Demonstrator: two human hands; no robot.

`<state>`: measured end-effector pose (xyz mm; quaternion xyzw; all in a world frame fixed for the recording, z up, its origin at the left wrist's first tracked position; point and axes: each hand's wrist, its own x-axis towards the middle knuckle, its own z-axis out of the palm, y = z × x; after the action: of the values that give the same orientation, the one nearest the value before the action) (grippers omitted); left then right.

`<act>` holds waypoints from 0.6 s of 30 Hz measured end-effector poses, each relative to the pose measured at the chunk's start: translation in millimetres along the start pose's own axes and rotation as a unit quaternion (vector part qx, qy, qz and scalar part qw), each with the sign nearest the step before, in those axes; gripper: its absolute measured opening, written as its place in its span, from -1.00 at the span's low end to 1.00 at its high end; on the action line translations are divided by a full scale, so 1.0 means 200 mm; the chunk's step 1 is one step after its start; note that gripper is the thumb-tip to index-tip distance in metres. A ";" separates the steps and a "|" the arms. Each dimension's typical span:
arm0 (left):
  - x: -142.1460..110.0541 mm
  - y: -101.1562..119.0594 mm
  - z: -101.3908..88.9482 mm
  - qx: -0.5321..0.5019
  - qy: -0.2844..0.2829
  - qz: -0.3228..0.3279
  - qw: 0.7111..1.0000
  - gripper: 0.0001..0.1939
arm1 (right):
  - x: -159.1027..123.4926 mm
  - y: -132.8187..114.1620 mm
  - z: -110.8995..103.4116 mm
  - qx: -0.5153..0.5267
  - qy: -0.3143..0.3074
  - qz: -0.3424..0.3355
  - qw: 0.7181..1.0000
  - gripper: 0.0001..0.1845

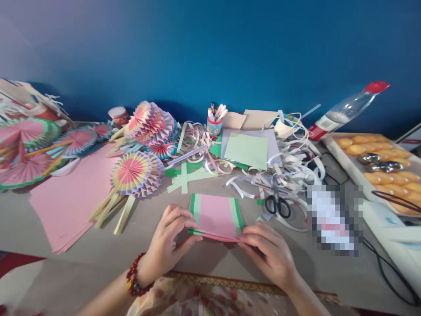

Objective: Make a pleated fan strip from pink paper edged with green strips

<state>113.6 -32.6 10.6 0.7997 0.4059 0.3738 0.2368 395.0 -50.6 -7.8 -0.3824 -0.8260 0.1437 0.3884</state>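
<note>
A sheet of pink paper [217, 215] with light and dark green side borders lies on the table in front of me. Its near edge is folded into narrow layers. My left hand [176, 232] pinches the near left corner between thumb and fingers, and a beaded bracelet circles that wrist. At the near right corner, my right hand [266, 250] grips the folded edge with its fingertips. Black-handled scissors [278, 205] lie just beyond my right hand, among white paper strips [296, 164].
Pleated paper fans [136, 173] and pink sheets [72, 197] lie to the left. Behind are a cup of pens [215, 125] and a pale green sheet [246, 150]. A plastic bottle [348, 107] leans beside a box of yellow items [371, 142] at right.
</note>
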 end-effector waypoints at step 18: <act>0.14 0.02 -0.04 -0.084 -0.010 0.023 0.996 -0.96 | 0.21 -0.07 -0.03 -0.044 -0.057 -0.022 0.997 -0.90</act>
<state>119.3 -11.5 29.1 0.7898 0.3524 0.4034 0.2989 375.5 -29.4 26.0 -0.3724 -0.8603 0.1199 0.3268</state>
